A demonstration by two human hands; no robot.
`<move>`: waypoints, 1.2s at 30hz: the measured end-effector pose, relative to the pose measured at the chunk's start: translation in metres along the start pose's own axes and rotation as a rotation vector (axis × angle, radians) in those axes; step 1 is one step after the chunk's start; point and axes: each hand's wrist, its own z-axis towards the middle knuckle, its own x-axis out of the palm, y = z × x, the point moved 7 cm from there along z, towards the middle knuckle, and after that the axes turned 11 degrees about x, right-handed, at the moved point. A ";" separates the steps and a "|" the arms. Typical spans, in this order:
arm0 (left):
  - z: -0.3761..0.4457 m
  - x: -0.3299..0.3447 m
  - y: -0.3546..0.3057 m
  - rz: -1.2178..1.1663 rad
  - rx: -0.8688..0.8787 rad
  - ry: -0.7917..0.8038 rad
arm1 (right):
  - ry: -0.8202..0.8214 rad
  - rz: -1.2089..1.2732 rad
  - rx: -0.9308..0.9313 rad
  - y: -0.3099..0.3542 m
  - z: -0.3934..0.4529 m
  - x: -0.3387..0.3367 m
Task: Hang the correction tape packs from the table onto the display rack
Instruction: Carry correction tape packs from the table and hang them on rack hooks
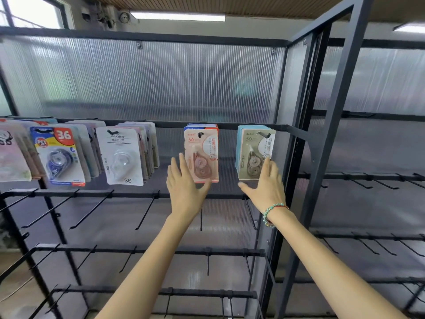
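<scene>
**Light blister cards, steadied from below on the top rail**

Nearest the camera, two bare forearms reach up and forward; a beaded bracelet [272, 214] circles the right wrist. The left hand [184, 187] is spread, fingers straight, its fingertips against the lower edge of the pink correction tape pack [202, 155]. The right hand [266, 184] is likewise flat and open, thumb out, fingers resting on the lower right corner of the beige correction tape pack [255, 154]. Neither grip closes round anything; both only touch.

Both packs already hang from pegs on the display rack's [326, 116] top rail, each at the front of a short stack. Further left hang a white pack [120, 156] and a blue pack marked 36 [59, 155], with more behind them. The empty hooks [147, 210] lie on the rails below. The desk is out of view.

These packs look light: thin, fairly stiff card with a clear plastic bubble. They will likely swing freely on the peg and the glossy bubble may slip, so pinching the flat card edge near the hang-hole seems the surest hold.
</scene>
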 end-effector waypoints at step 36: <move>-0.368 -0.547 0.317 0.590 -0.656 -0.168 | 0.667 0.250 -0.936 0.466 -0.502 0.189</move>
